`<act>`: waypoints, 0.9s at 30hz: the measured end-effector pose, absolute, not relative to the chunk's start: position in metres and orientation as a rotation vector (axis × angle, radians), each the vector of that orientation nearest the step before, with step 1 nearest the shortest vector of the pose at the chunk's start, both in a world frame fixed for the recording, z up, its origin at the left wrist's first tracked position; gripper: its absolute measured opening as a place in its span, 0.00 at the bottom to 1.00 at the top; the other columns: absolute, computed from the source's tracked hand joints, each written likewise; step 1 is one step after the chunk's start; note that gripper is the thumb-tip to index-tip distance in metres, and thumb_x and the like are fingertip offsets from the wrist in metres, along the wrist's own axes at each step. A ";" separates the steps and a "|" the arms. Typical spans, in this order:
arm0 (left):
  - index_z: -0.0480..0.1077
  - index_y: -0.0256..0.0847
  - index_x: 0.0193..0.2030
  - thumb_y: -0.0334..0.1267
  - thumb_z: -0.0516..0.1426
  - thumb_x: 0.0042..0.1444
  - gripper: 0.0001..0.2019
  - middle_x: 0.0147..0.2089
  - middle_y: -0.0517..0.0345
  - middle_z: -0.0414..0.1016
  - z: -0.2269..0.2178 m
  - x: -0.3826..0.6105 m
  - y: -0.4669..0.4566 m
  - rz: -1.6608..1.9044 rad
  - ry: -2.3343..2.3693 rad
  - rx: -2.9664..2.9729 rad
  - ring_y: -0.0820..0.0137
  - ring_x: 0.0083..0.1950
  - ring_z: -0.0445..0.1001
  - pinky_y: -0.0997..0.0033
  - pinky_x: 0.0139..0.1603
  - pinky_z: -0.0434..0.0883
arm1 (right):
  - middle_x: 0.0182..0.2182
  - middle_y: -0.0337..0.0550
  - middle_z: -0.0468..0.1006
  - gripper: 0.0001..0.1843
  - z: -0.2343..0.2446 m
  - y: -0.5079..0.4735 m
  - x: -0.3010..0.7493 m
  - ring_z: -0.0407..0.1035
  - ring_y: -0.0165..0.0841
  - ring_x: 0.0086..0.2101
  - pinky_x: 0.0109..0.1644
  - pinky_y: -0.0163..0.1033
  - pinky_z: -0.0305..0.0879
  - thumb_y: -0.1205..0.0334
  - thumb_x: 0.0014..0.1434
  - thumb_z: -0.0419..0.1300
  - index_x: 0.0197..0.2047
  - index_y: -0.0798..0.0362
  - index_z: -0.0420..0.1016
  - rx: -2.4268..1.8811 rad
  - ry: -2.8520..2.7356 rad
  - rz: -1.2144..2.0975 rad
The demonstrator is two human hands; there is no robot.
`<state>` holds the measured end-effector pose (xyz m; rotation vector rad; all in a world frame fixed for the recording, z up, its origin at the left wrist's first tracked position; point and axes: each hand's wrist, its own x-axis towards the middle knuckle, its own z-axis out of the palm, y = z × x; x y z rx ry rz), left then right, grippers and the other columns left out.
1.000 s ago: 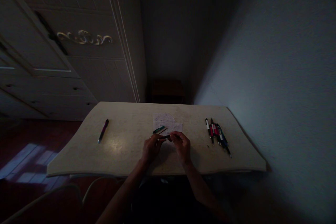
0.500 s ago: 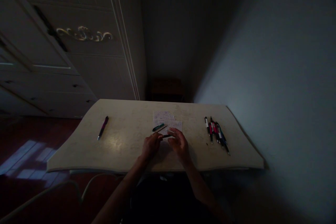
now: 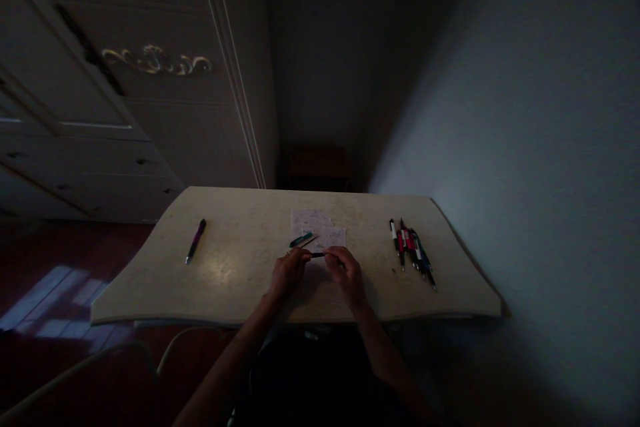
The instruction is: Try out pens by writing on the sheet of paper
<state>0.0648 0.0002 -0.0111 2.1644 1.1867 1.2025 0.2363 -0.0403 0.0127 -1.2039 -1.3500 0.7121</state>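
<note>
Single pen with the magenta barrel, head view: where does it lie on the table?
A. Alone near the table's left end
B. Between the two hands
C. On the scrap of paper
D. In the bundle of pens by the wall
A. The magenta pen lies by itself near the left end of the table, far from the bundle of pens at the right end.

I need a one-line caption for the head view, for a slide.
Both hands, left and right, hold a dark pen over a beige table.

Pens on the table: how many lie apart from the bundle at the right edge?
3: a purple pen lying alone at left, a teal pen on the paper, and a dark pen between both hands. Dim light may hide others.
</note>
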 end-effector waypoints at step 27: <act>0.74 0.39 0.39 0.34 0.56 0.62 0.06 0.40 0.53 0.73 -0.010 0.069 0.006 1.471 1.281 2.172 0.78 0.28 0.72 0.78 0.28 0.70 | 0.36 0.46 0.78 0.08 -0.015 -0.016 0.283 0.73 0.35 0.36 0.40 0.38 0.70 0.59 0.61 0.59 0.39 0.51 0.78 -1.366 -1.549 0.496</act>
